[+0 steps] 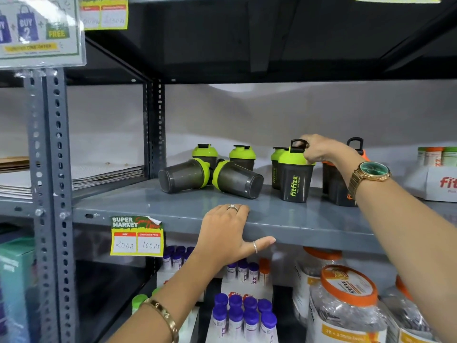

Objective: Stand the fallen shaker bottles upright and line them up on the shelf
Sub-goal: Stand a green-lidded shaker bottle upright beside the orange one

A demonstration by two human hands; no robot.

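Right hand (pixel 319 149) pinches the loop on the lime lid of an upright smoked-plastic shaker bottle (pixel 294 179); left hand (pixel 230 233) lies open, gripping nothing, braced on the grey metal shelf edge (pixel 309 231). Two fallen lime-lidded dark shakers (pixel 183 178) (pixel 238 179) lie between the hands, just beyond the left one, lids meeting, bases splayed outward. The left hand is probably nearer.
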